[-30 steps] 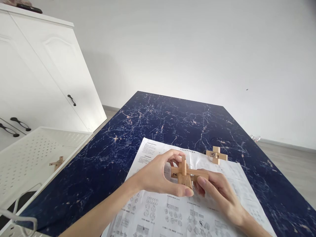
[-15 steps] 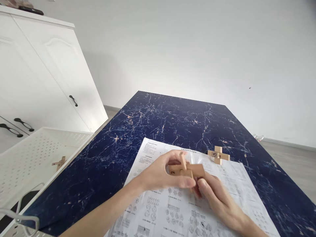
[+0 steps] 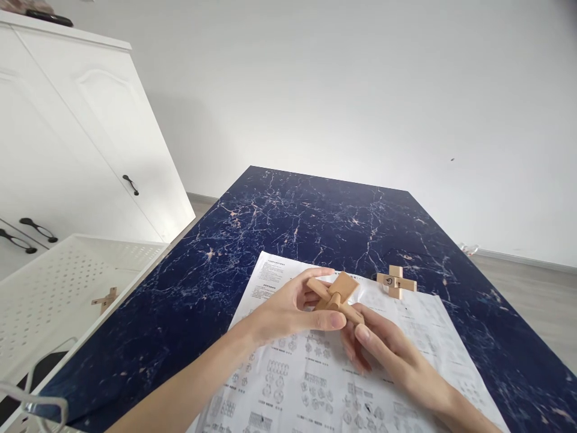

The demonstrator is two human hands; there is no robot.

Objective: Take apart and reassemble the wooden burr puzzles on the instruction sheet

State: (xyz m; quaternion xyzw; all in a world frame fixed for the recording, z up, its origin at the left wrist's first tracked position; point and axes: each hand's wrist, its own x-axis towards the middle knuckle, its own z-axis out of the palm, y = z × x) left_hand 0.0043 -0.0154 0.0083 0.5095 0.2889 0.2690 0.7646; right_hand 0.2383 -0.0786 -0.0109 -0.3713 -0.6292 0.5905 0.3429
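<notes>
My left hand [image 3: 288, 310] and my right hand [image 3: 383, 349] together hold a wooden interlocking puzzle [image 3: 336, 294] of crossed light-brown bars just above a printed instruction sheet [image 3: 315, 385]. The left thumb and fingers pinch it from the left; the right fingers grip it from below and the right. The puzzle is tilted, one flat face turned up. A second small wooden cross piece [image 3: 395, 282] with a dark mark lies on the sheet's far right corner, apart from both hands.
The sheet lies on a dark blue marbled table [image 3: 315, 222]. A white perforated basket [image 3: 58, 288] at the left holds another wooden piece [image 3: 104, 298]. A white cabinet [image 3: 81, 132] stands behind it. The wall is bare white.
Both hands have turned the puzzle: its upright bar has tipped over and a broad flat face now points up. The hands stay in about the same place.
</notes>
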